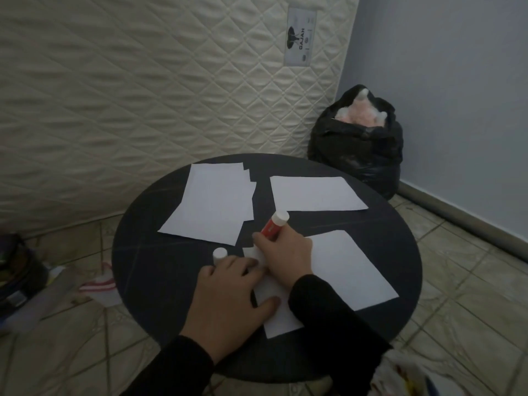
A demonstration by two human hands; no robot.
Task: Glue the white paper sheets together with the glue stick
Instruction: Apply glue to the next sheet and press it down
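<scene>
On the round black table (148, 270) lie white paper sheets: a stack (214, 204) at the back left, a single sheet (314, 192) at the back right, and a near sheet (343, 270) under my hands. My right hand (285, 258) grips a red glue stick (273, 225) with a white end, tip pressed down on the near sheet's left part. My left hand (228, 304) lies flat with fingers spread, pinning that sheet's left edge. The white glue cap (219, 255) stands just beyond my left fingers.
A quilted mattress (143, 95) leans upright behind the table. A full black rubbish bag (357, 144) sits in the corner by the blue wall. Clutter and a striped cloth (97, 284) lie on the tiled floor at the left.
</scene>
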